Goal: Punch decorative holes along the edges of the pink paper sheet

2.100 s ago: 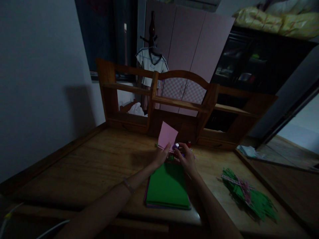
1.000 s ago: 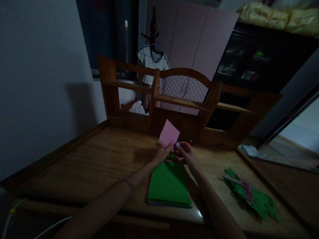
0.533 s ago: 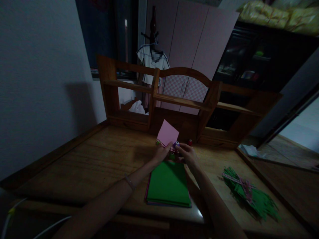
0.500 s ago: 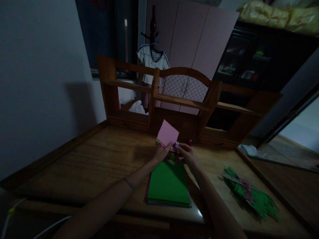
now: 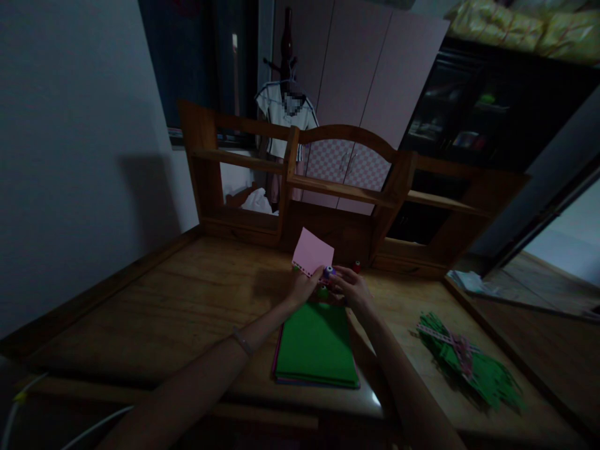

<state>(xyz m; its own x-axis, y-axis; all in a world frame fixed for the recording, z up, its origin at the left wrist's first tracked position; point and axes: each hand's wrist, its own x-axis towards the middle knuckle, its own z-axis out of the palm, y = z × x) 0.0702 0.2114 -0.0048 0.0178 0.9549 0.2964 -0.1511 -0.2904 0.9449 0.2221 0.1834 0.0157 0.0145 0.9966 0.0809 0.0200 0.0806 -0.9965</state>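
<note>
My left hand [image 5: 304, 287] is closed on a sheet of pink paper [image 5: 313, 251], thumb on top. A row of small holes runs along the paper's lower edge. The fingers of my right hand [image 5: 350, 286] are closed around a small purple craft punch [image 5: 329, 272] with a round white top, at the paper's lower right corner. Whether the punch is pressed down is too small and dark to tell. Just below, a small green thing [image 5: 322, 291] is partly hidden by my hands. Nearer to me lies a stack of green sheets [image 5: 316, 347], with other colours showing at its edges.
A small red object [image 5: 357, 267] stands behind my right hand. On the right of the wooden desk [image 5: 197, 312] lies a bundle of green strips [image 5: 473, 365] with pink perforated strips on it. A wooden shelf unit [image 5: 342, 187] rises along the far edge.
The pink paper and the purple craft punch have shifted slightly left, and the paper's tilt has changed a little. Both hands keep their hold.
</note>
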